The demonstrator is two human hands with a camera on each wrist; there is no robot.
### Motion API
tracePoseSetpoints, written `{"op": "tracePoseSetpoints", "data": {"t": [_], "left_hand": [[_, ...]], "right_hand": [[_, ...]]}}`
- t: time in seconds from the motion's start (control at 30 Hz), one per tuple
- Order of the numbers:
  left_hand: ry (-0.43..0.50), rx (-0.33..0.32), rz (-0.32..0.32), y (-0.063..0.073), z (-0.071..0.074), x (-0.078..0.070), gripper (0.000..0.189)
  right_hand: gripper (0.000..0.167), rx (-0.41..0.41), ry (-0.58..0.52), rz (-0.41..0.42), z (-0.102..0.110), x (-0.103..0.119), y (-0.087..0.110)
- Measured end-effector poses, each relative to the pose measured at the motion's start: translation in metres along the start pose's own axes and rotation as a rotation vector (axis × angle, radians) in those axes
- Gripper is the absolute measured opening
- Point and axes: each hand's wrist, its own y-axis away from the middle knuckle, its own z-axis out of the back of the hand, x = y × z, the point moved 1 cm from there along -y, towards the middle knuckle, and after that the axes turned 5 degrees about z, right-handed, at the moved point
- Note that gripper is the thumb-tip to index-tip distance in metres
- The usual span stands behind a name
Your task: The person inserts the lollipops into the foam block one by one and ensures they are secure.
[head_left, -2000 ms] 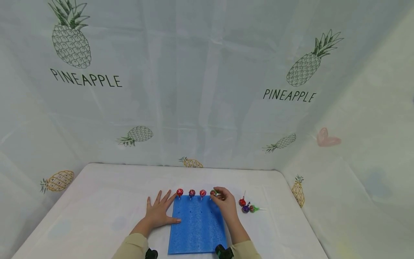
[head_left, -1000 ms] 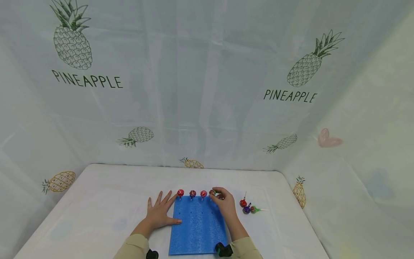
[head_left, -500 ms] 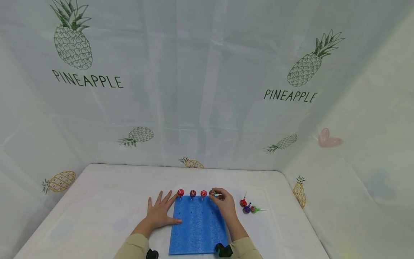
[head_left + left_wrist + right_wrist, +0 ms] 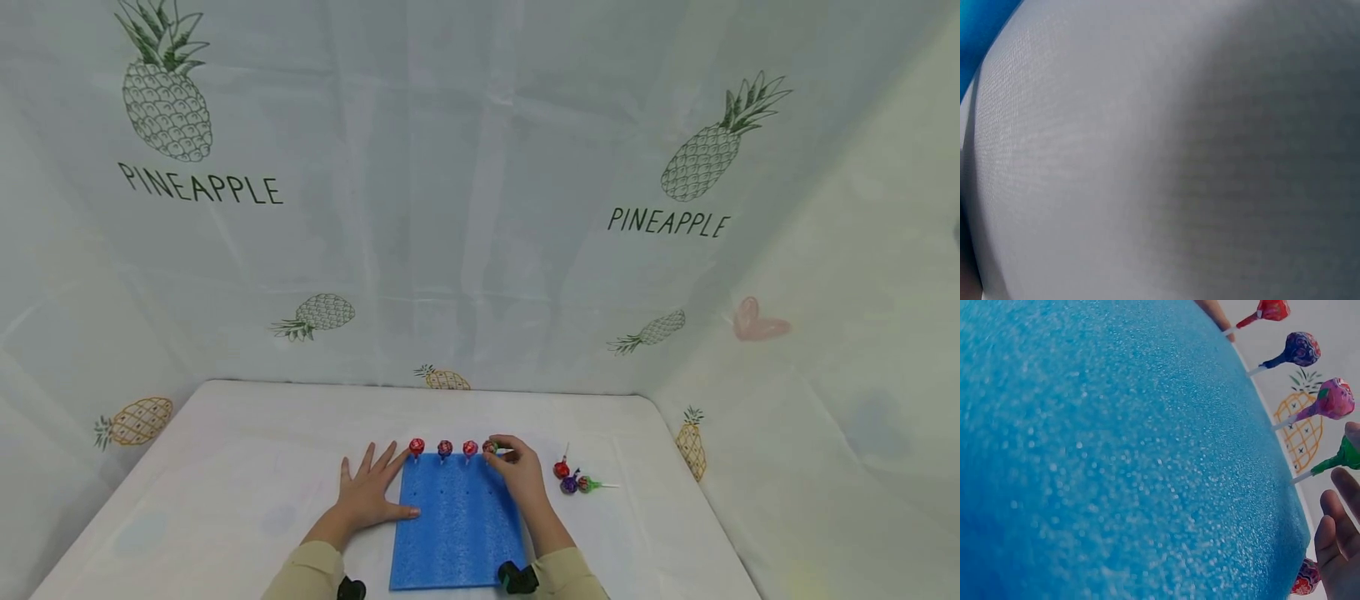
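Right wrist view: the green-wrapped lollipop (image 4: 1339, 457) meets the blue board (image 4: 1135, 450) stick-first at the far edge; its head points away from the board, long axis roughly parallel to three neighbouring lollipops (image 4: 1302, 349). In the head view, it sits at the row's right end, between the thumb and index finger of your right hand (image 4: 522, 477), which pinch its head. Your left hand (image 4: 366, 500) is spread wide, gripping nothing, thumb over the board's left edge.

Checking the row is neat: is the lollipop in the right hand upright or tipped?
Upright: the lollipop has its head above its white stick, which meets the blue board roughly parallel to neighbouring sticks.
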Motion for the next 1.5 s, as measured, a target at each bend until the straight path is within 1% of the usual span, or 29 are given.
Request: {"op": "tracePoseSetpoints", "data": {"t": [0.2,0.33,0.53,0.67,0.9,1.1,1.3,1.43,1.5], "left_hand": [[-0.032,0.038,0.031,0.0,0.003,0.0,0.112],[-0.039,0.044,0.034,0.001,0.004,-0.001,0.112],[-0.045,0.053,0.035,0.001,0.004,0.0,0.112],[-0.039,0.046,0.026,0.002,0.004,0.001,0.111],[-0.037,0.046,0.022,0.002,0.005,-0.001,0.111],[-0.041,0.05,0.016,0.0,0.004,-0.001,0.111],[-0.047,0.045,0.012,-0.001,0.003,-0.001,0.111],[-0.048,0.048,0.013,-0.001,0.004,-0.002,0.111],[-0.048,0.048,0.013,0.0,0.004,-0.003,0.111]], "right_hand": [[0.039,0.02,0.017,0.019,0.002,-0.001,0.002],[0.042,0.02,0.029,0.027,0.006,-0.003,0.005],[0.039,-0.009,0.028,0.026,0.019,-0.007,0.014],[0.036,-0.022,0.056,0.027,0.03,-0.011,0.022],[0.032,-0.074,0.105,-0.001,0.05,-0.018,0.035],[0.031,-0.102,0.148,-0.019,0.067,-0.024,0.045],[0.031,-0.14,0.189,-0.067,0.083,-0.034,0.052],[0.031,-0.19,0.186,-0.105,0.092,-0.04,0.057],[0.03,-0.221,0.186,-0.096,0.097,-0.044,0.059]]}}
